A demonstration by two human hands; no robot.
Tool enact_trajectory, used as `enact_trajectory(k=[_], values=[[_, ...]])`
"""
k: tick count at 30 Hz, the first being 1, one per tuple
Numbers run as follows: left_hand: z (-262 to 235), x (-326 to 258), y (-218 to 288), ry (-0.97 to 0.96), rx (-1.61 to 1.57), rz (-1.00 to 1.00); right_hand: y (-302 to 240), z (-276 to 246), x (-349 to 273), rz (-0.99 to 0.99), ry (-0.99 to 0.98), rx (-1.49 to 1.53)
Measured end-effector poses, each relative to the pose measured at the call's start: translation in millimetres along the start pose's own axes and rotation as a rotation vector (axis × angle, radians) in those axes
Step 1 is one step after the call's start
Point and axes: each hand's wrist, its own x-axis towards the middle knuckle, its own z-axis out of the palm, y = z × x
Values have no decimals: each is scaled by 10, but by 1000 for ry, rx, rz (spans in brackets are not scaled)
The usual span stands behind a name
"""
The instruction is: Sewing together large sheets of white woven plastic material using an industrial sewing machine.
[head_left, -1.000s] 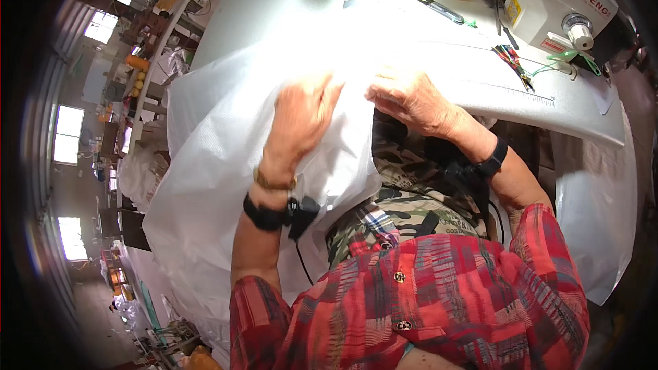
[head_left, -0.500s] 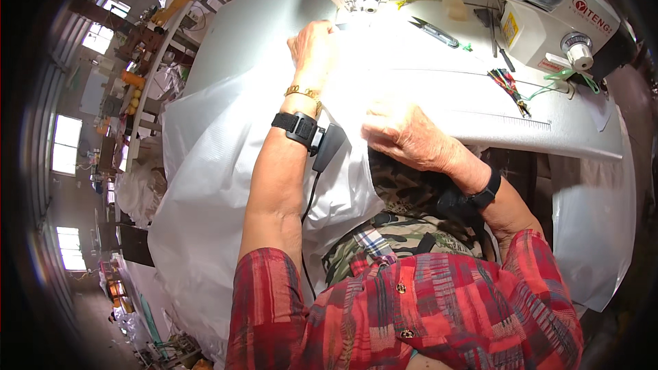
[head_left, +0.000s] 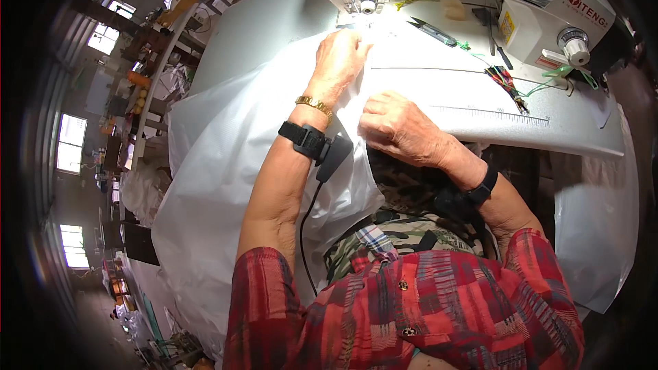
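Note:
A thin white plastic-like sheet [head_left: 233, 157] spreads over the left part of the table and hangs down across my lap. Just below the sewing machine's needle area [head_left: 367, 5], my left hand [head_left: 339, 62] is closed, fingers bent, on the sheet near its right edge. Nearer to me, my right hand [head_left: 401, 127] is curled with its fingertips on that same edge. The edge runs between the two hands, up toward the needle. Bright lamp glare washes out the spot under the needle, and the fingertips of my right hand are partly hidden.
Thread snips [head_left: 433, 31] lie right of the needle, with a dark narrow tool [head_left: 504, 57] farther right. A bundle of coloured threads [head_left: 504, 81] rests near a ruler strip [head_left: 493, 115] along the table's front. Another white sheet [head_left: 595, 233] hangs at the right.
My left hand has moved right and slightly toward me, now closer to the sheet's edge. The right hand has stayed nearly in place. Glare over the hands has lessened.

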Motion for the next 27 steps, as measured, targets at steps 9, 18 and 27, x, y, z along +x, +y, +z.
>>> enact_trajectory(k=[9, 18, 27], values=[[26, 17, 139, -144, 201, 24, 0, 16, -19, 21, 19, 6], [-15, 38, 148, -212, 118, -35, 33, -14, -11, -29, 20, 47], [9, 6, 143, -137, 53, -63, 49, -32, -5, -49, 4, 85]])
